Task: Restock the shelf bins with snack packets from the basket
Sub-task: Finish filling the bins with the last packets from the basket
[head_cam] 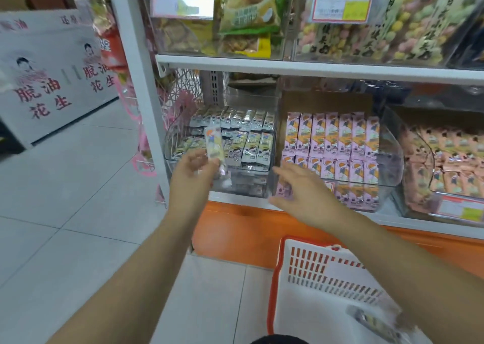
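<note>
Work looks nearly done: the left bin [246,169] seems almost full. Your left hand [192,172] pinches a packet [214,144] just above its fingers, before that bin. Your right hand [303,189] is blurred, so I cannot tell its grip. More may wait in the basket [309,262] below.

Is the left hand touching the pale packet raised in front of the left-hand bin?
Touching. The head view shows the left hand pinching the packet by its lower end, its fingertips overlapping the wrapper.
</note>
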The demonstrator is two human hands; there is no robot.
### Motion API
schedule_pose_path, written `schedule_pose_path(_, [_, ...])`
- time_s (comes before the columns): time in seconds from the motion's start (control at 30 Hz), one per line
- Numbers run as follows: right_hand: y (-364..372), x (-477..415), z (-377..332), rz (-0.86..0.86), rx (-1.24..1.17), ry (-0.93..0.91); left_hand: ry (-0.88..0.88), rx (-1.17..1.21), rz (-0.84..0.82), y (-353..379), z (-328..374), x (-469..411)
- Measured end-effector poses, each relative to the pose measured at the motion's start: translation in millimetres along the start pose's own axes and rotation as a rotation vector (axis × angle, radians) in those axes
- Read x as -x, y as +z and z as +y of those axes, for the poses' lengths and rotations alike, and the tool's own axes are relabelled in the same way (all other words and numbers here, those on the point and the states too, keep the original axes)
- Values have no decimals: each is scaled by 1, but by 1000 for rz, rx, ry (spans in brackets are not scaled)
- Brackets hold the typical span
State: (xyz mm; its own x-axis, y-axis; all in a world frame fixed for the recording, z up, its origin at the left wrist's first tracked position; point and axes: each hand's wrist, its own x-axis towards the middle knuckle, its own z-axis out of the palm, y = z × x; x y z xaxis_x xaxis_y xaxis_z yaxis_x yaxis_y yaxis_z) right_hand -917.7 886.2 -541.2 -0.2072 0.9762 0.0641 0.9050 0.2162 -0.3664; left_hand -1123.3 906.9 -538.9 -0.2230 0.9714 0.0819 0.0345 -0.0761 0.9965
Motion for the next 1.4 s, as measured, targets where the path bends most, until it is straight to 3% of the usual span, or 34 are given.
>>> schedule_pose_path(0.1, [11, -7, 16, -84, 226, 24, 90, -247, 70, -4, 5, -39])
schedule_pose_path(0.27, [16, -6, 23, -58, 252, -16, 132, -549, 40, 15, 1, -75])
schedule_pose_path(0.73, [23, -8, 32, -22, 238, -68, 171, -960, -194, 28, -15, -99])
schedule_pose_path(0.83, [21, -4, 37, 20, 172, -135, 274, -953, -116, 26, -18, -88])
schedule_pose_path(0.93, [25, 14, 45, 204, -9, -223, 519, -759, 9, 27, -23, -53])
schedule_pose_path(1.03, [41, 43, 66, 297, -80, -186, 662, -627, -72, 37, -44, -3])
schedule_pose_path(1.13, [60, 76, 98, 143, -176, -2, 622, -629, -266, 56, -90, 32])
schedule_pose_path(1.3, [97, 128, 183, -228, -204, 407, 288, -772, -653, 84, -163, 55])
schedule_pose_path(1.4, [118, 153, 220, -410, -132, 516, 181, -884, -797, 98, -188, 55])
